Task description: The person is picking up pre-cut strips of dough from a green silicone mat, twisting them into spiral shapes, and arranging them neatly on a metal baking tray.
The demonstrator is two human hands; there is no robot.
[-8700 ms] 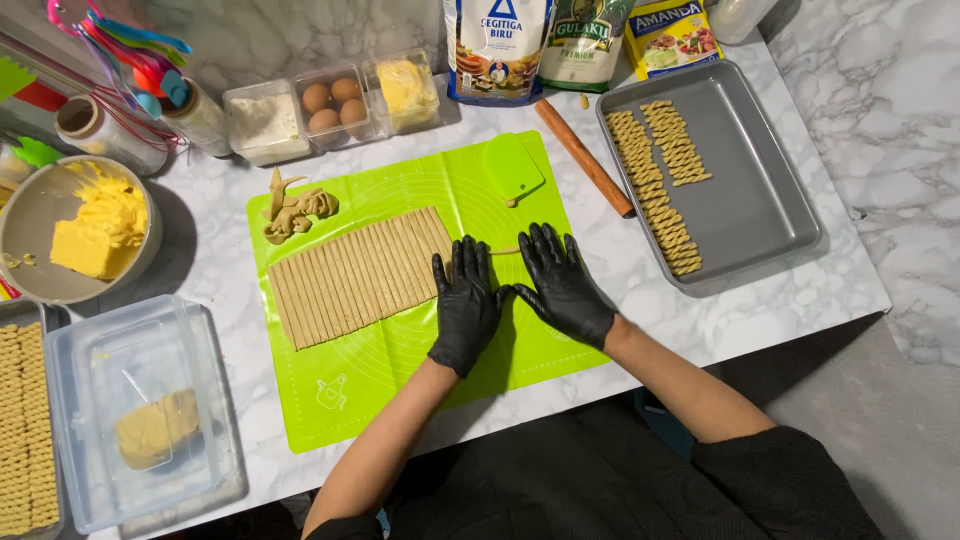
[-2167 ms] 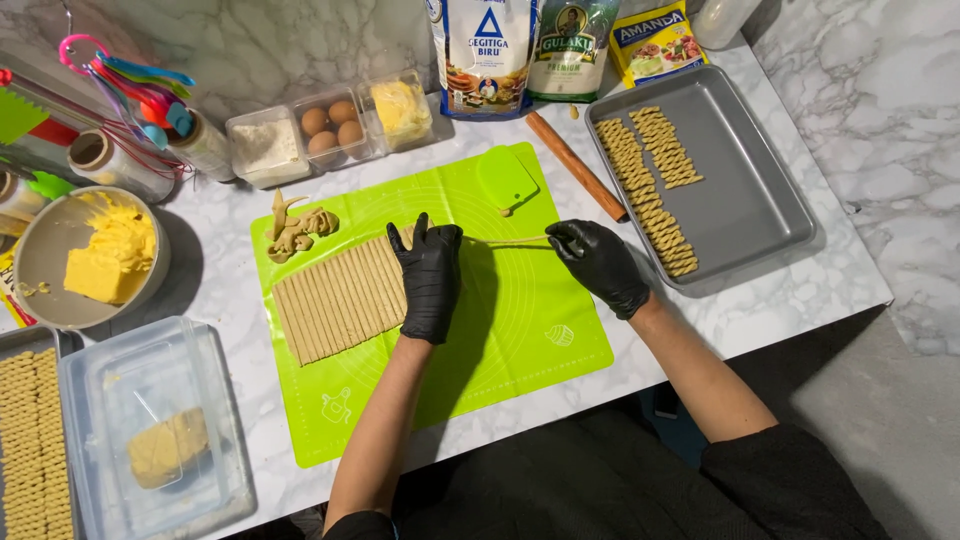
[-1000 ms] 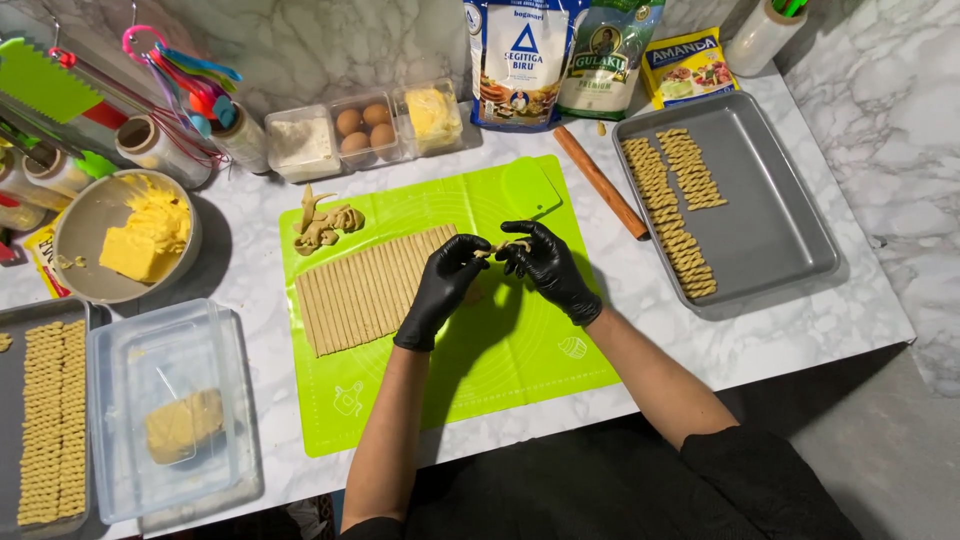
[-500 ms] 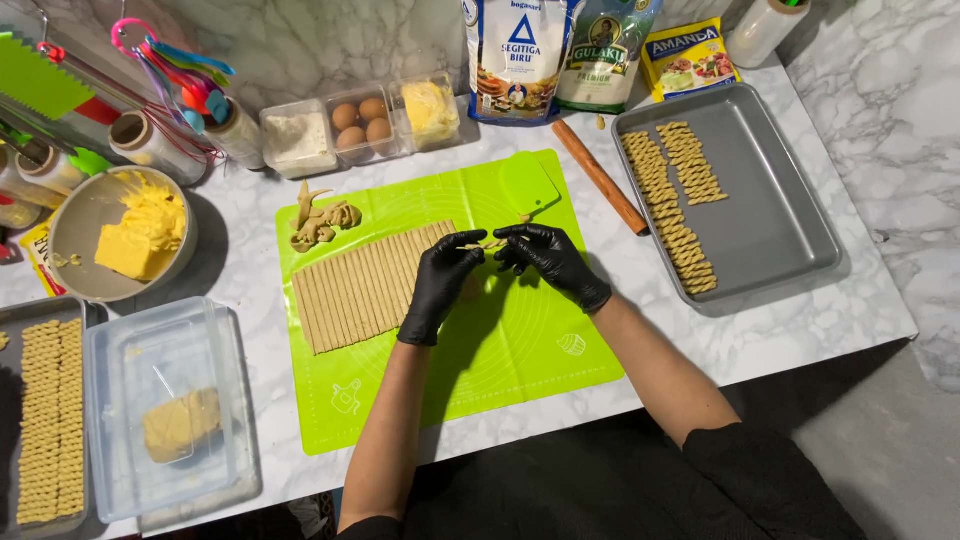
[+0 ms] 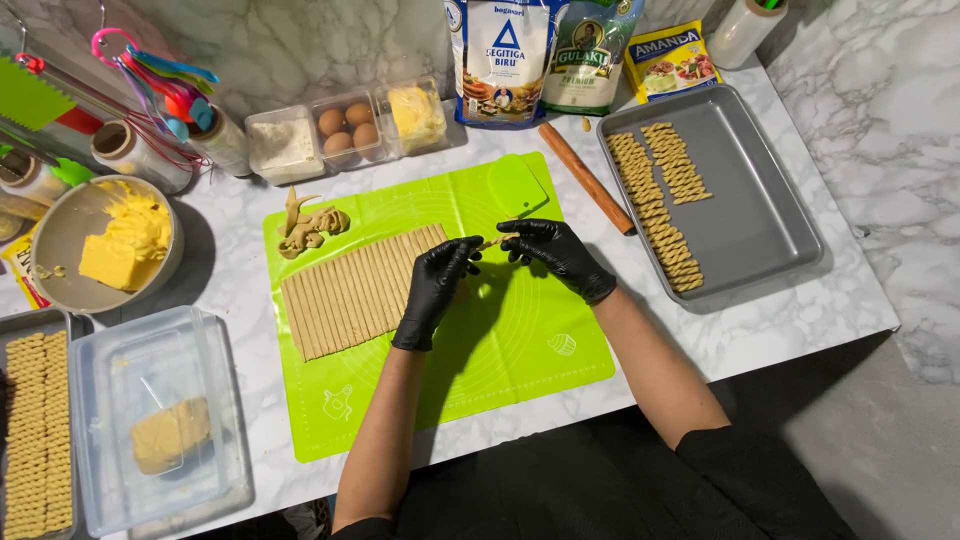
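Observation:
Both my hands wear black gloves and meet above a lime green silicone mat (image 5: 520, 330). My left hand (image 5: 436, 285) and my right hand (image 5: 556, 255) each pinch one end of a thin dough strip (image 5: 492, 241), held just off the mat. To the left of my hands lies a flat sheet of dough cut into strips (image 5: 355, 292). Dough scraps (image 5: 310, 226) sit at the mat's far left corner. A green scraper (image 5: 515, 186) lies at the mat's far edge.
A grey baking tray (image 5: 745, 200) on the right holds two rows of twisted sticks. A wooden rolling pin (image 5: 587, 178) lies beside it. A bowl of butter (image 5: 105, 245), a clear lidded box (image 5: 160, 420), another tray of twists (image 5: 38, 430), eggs (image 5: 345, 125) and bags stand around.
My hands left the cut dough sheet, lifted one strip off its right edge and came together; both now hold the strip by its ends above the mat.

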